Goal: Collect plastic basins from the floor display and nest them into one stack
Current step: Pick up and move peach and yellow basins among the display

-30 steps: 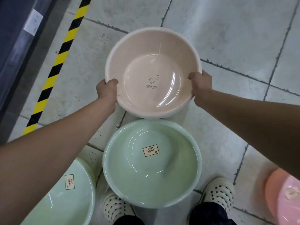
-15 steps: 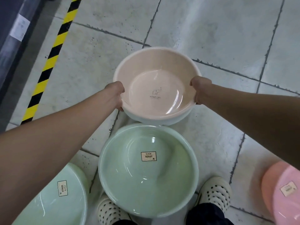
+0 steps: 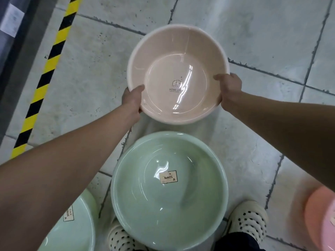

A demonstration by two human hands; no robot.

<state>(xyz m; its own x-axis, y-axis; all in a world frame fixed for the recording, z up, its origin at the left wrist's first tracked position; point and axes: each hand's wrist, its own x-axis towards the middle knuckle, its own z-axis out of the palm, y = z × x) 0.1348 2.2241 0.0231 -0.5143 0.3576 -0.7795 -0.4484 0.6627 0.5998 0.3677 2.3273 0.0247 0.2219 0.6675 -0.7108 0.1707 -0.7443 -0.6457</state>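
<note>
1 peach basin [image 3: 181, 57] hangs over grey floor tiles [image 3: 94, 69], left hand [image 3: 132, 98] and right hand [image 3: 229, 91] fingers curled round it.

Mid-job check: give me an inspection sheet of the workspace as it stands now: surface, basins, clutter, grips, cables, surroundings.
Surface: grey tiled floor, scuffed, with dark grout lines.
Job's things: peach basin held opening up, not nested yet; green basin on the floor nearer the person, between the shoes; second green basin lower left and pink basin lower right, both cut off by the frame.
Clutter: nothing seen.
Grips: left hand and right hand each grip the peach basin's rim, on opposite sides.
Cables: nothing seen.
Surroundings: yellow-black hazard tape along the left; dark shelf base beyond it.
</note>
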